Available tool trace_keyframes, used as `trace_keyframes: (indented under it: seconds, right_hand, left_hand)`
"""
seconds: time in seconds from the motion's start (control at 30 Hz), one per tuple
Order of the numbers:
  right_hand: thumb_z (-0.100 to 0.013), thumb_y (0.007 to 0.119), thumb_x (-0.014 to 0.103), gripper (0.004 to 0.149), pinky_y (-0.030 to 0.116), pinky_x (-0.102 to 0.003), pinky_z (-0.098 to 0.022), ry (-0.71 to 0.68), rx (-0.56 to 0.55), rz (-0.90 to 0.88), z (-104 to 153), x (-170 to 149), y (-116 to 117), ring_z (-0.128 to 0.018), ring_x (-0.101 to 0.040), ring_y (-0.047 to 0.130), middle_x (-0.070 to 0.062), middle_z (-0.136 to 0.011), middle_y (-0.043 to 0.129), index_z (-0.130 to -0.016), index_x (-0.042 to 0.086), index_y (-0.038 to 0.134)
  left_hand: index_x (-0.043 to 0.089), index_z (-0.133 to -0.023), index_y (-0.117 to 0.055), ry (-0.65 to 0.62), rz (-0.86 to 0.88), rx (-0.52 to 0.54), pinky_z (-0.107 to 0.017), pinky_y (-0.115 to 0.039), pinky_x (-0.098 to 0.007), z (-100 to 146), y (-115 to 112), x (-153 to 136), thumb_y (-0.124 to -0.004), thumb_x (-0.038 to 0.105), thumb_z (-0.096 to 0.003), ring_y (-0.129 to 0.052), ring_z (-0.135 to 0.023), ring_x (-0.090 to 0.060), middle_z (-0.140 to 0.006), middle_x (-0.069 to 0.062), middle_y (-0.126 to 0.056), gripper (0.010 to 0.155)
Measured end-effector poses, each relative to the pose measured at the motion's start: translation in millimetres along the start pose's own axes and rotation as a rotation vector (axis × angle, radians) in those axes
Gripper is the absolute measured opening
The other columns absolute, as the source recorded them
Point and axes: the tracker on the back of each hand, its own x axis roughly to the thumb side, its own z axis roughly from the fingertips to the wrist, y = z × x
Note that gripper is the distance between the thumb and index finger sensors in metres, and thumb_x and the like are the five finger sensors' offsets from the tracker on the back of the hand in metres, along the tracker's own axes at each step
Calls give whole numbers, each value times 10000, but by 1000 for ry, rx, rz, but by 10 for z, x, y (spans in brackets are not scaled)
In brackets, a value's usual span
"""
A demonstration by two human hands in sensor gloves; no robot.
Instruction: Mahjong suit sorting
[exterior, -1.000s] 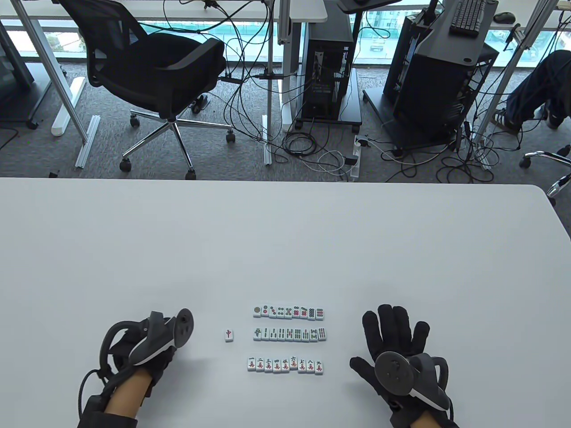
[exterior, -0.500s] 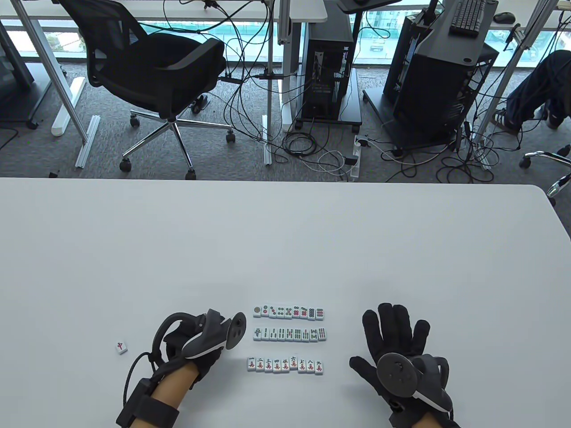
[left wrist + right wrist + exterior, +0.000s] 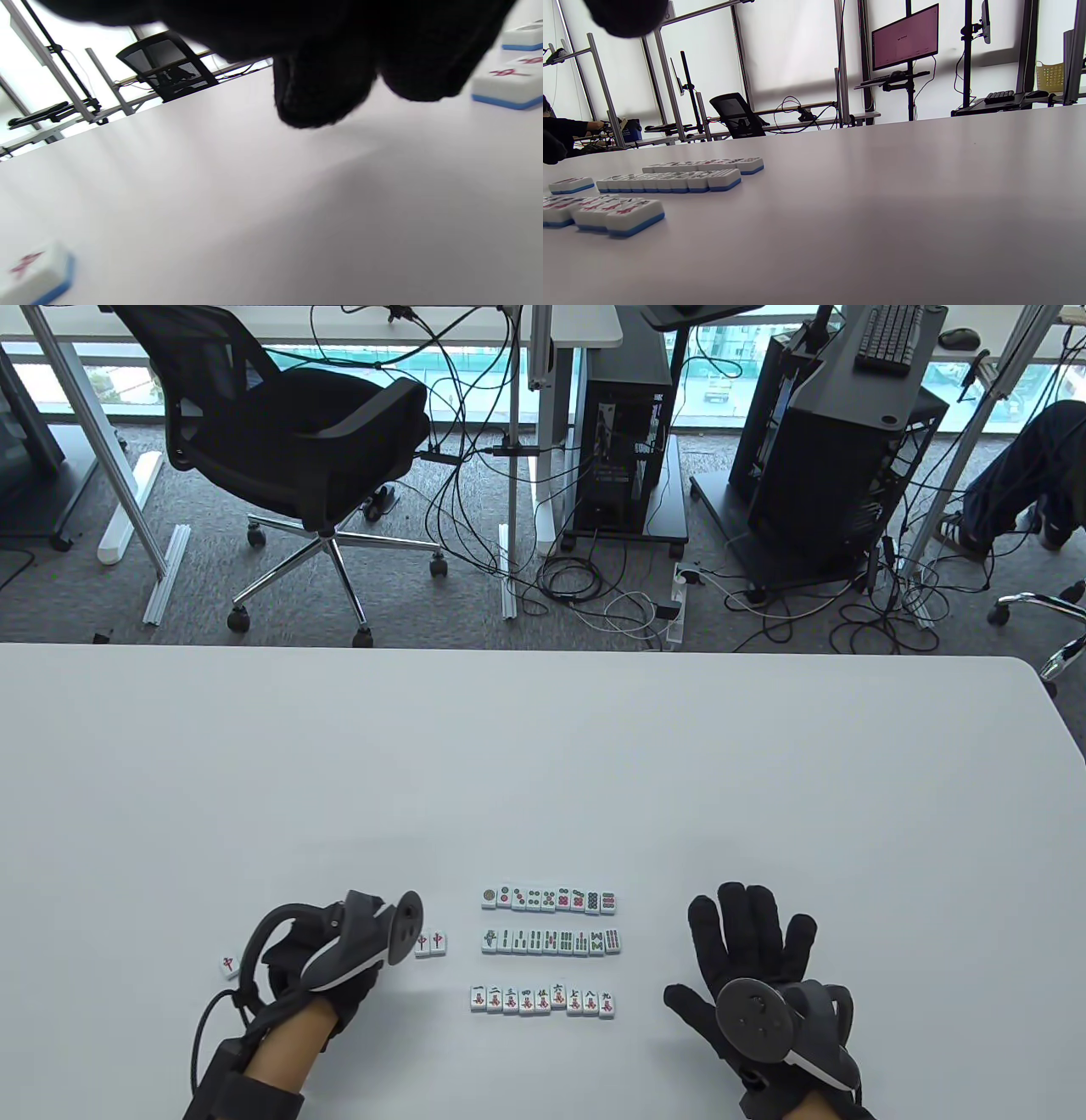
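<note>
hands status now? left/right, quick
Left hand: fingers hidden under the tracker, cannot tell.
Right hand: open, flat on the table, holding nothing.

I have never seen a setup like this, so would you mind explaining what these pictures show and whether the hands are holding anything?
There is no robot here: a person works at a white table wearing black sensor gloves, with a tracker strapped to the back of each hand. One camera looks down at the table; two more sit on the wrists and look low across the tabletop.

On the table lie three neat rows of mahjong tiles: the circles row, the bamboo row and the characters row. To their left sit two red-character tiles side by side, and a third red-character tile lies apart, further left.

The left hand is between that lone tile and the pair; its wrist camera shows dark fingers with no tile in them. The right hand lies flat and spread, holding nothing.
</note>
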Motion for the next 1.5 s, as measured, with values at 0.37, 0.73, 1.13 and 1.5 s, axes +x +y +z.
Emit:
trace_keyframes:
  seconds: [0.37,0.73,1.13,1.5]
  right_hand:
    - [-477,597,612,886,89,-764,-661,11,26,34,-12,-2,60,-996,-435,-47,-143,-1126,-27,-1058,243,39]
    - [-477,596,612,886,90,-764,-661,31,52,47,-30,-19,99,-995,-436,-45,-143,-1126,-25,-1058,241,40]
    - [-477,597,611,886,89,-764,-661,30,52,44,-35,-11,93,-996,-434,-46,-142,-1126,-27,-1059,242,40]
    - [-479,598,610,883,79,-762,-663,21,29,19,-30,-17,55,-997,-431,-55,-138,-1127,-33,-1059,248,39]
  left_hand:
    - [263,-924,-728,270,103,-186,-235,-858,-343,196,-515,-1001,-886,512,-287,-969,-170,-68,-506,115,-999,703]
    - [209,-864,-776,305,185,-128,-228,-862,-350,80,-742,-1018,-845,491,-320,-974,-145,-77,-463,103,-1003,617]
    - [215,-855,-791,-53,187,92,-221,-862,-340,1,-178,-165,-857,464,-314,-978,-148,-68,-471,117,-1006,599]
    - [235,-847,-805,-195,67,51,-219,-863,-334,-144,-100,526,-864,465,-309,-977,-147,-63,-477,118,-1004,588]
